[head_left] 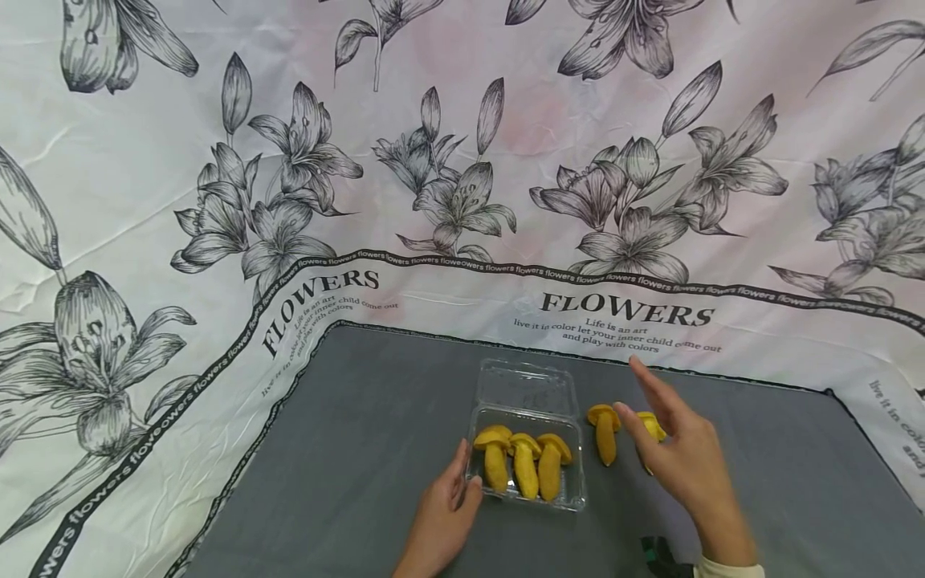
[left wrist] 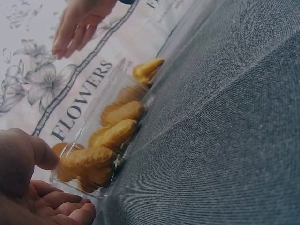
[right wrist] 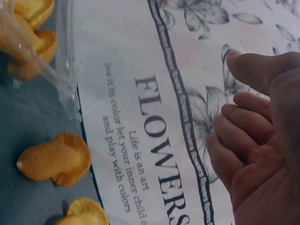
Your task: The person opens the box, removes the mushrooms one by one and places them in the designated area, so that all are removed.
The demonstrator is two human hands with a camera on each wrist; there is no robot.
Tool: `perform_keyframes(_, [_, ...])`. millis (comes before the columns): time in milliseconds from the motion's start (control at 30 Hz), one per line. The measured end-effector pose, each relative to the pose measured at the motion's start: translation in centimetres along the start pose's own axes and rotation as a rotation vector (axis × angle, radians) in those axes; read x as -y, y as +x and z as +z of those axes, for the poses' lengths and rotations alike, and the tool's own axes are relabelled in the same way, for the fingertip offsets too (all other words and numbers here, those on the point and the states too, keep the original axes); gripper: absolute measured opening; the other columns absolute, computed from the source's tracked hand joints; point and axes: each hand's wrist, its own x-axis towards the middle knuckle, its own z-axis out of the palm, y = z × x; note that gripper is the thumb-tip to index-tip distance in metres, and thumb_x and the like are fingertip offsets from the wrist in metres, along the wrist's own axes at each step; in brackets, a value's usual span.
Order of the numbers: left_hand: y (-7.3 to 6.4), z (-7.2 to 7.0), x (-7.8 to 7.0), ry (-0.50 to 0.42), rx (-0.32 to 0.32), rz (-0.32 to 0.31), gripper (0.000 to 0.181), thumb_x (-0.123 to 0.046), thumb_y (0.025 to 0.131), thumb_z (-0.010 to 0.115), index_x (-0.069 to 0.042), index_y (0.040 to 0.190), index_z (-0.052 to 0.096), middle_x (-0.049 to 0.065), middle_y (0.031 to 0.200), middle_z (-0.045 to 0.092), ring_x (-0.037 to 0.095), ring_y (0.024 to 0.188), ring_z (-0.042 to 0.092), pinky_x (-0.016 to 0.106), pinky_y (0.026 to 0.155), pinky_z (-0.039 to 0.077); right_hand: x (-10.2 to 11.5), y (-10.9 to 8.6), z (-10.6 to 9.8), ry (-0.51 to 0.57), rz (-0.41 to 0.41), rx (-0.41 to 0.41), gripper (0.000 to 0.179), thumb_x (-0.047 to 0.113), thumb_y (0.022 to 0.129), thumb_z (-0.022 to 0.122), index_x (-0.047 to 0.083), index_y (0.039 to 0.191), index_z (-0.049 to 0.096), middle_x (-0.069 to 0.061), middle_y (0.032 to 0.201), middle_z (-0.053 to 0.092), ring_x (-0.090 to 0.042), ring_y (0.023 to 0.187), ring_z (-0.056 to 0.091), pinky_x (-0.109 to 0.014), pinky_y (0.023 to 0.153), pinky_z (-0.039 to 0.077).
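The left hand (head_left: 445, 512) holds the box (head_left: 574, 488) by its near left corner, three mushrooms (head_left: 525, 475) inside. Farther right, the right hand (head_left: 682, 456) hangs empty, fingers spread, by two loose mushrooms (head_left: 605, 440); a careless nudge could roll one away.

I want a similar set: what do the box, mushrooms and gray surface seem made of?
Box: probably thin, glossy plastic; see-through, with glints.
Mushrooms: foam or real flesh, I can't tell; mostly matte, with few highlights.
Gray surface: likely matte woven fabric; fine ribbing shows from the left wrist.
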Motion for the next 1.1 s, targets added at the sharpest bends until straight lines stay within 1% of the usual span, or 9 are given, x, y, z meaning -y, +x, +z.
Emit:
perform_keyframes(67, [0.0,0.0,0.0,-0.004,0.001,-0.003,0.068,-0.026,0.111,0.057,0.0,0.166,0.025,0.018,0.17,0.03,0.035,0.156,0.03,0.051,0.123,0.035,0.4,0.1,0.2,0.017,-0.04,0.001,0.073,0.027,0.1,0.077,0.043,0.162,0.04,0.004,0.161,0.05,-0.023,0.134,0.059,0.002,0.096,0.037])
perform_keyframes(267, [0.0,-0.1,0.0,-0.01,0.0,0.002,0.069,-0.026,0.111,0.057,0.0,0.166,0.024,0.019,0.17,0.029,0.036,0.156,0.03,0.048,0.121,0.038,1.4,0.6,1.0,0.06,-0.162,0.035,0.078,0.016,0.098,0.079,0.033,0.164,0.041,0.007,0.166,0.043,0.001,0.137,0.049,0.0,0.103,0.035])
perform_keyframes(367, [-0.1,-0.2,0.0,-0.012,-0.003,0.004,0.068,-0.025,0.111,0.057,0.0,0.166,0.024,0.019,0.17,0.029,0.036,0.156,0.03,0.046,0.12,0.039,2.0,0.7,1.4,0.052,-0.185,0.059,0.08,0.017,0.098,0.079,0.033,0.165,0.039,0.008,0.167,0.042,-0.007,0.138,0.052,-0.008,0.106,0.043])
perform_keyframes(467, [-0.1,-0.2,0.0,-0.01,-0.006,0.002,0.068,-0.025,0.111,0.057,0.0,0.166,0.025,0.019,0.169,0.029,0.036,0.155,0.031,0.046,0.12,0.04,2.5,0.8,1.9,0.063,-0.192,0.106,0.08,0.019,0.099,0.078,0.036,0.165,0.037,0.009,0.167,0.041,-0.018,0.14,0.053,-0.033,0.109,0.054])
perform_keyframes(567, [-0.1,-0.2,0.0,-0.001,-0.009,0.0,0.068,-0.026,0.111,0.058,-0.001,0.166,0.025,0.019,0.169,0.03,0.036,0.155,0.032,0.046,0.12,0.04,2.9,0.9,2.6,0.092,-0.213,0.148,0.079,0.019,0.1,0.077,0.035,0.166,0.036,0.007,0.168,0.04,-0.023,0.143,0.052,-0.056,0.107,0.053])
perform_keyframes(967, [-0.2,-0.1,-0.1,0.037,-0.009,0.004,0.067,-0.026,0.111,0.056,0.0,0.165,0.026,0.02,0.167,0.034,0.036,0.152,0.037,0.046,0.118,0.042,3.7,0.5,5.7,0.116,-0.331,0.262,0.075,0.021,0.099,0.078,0.029,0.164,0.042,0.003,0.163,0.048,-0.026,0.134,0.062,-0.054,0.102,0.059])
perform_keyframes(1033, [-0.3,-0.1,-0.2,0.033,-0.004,-0.006,0.067,-0.027,0.112,0.056,-0.001,0.166,0.026,0.02,0.167,0.034,0.036,0.152,0.037,0.047,0.118,0.043,3.8,0.5,6.4,0.126,-0.33,0.3,0.073,0.025,0.1,0.077,0.029,0.164,0.042,0.002,0.162,0.049,-0.011,0.1,0.075,-0.043,0.089,0.064])
perform_keyframes(1067, [-0.3,-0.2,-0.2,0.03,-0.002,-0.009,0.067,-0.027,0.111,0.057,-0.001,0.166,0.026,0.02,0.167,0.034,0.036,0.152,0.037,0.047,0.118,0.043,3.9,0.5,6.7,0.133,-0.328,0.316,0.071,0.026,0.101,0.076,0.03,0.164,0.042,0.002,0.162,0.049,-0.006,0.082,0.073,-0.04,0.084,0.065])
perform_keyframes(1100, [-0.3,-0.2,-0.2,0.027,0.0,-0.01,0.068,-0.027,0.112,0.057,-0.001,0.166,0.026,0.02,0.167,0.033,0.036,0.152,0.037,0.047,0.118,0.043,4.0,0.4,7.0,0.139,-0.326,0.326,0.07,0.027,0.101,0.075,0.03,0.163,0.043,0.002,0.162,0.049,-0.005,0.079,0.072,-0.039,0.082,0.064])
